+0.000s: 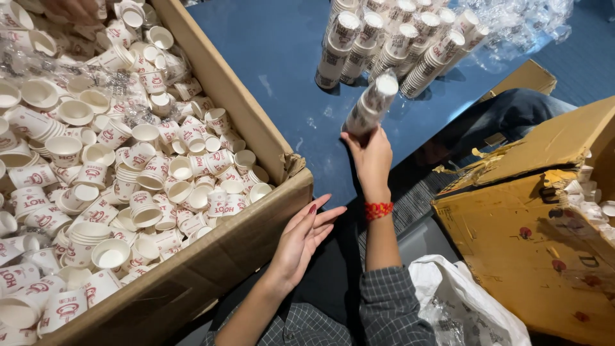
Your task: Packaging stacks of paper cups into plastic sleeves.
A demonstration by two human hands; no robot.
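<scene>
Cup stack (371, 106), nested paper, likely light, crushable and prone to sliding apart, held far of centre over the blue table (282, 57), right hand (371, 160) clenched round its lower end, best gripped there; left hand (304, 237) flat and released against the box (256, 218).

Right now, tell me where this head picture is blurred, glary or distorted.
Head view: the stack of paper cups in the right hand is smeared by motion blur; the blue table shows pale glare streaks; the cardboard box bows with wide-angle distortion; the left hand is sharp, dark shadow beneath it.
</scene>
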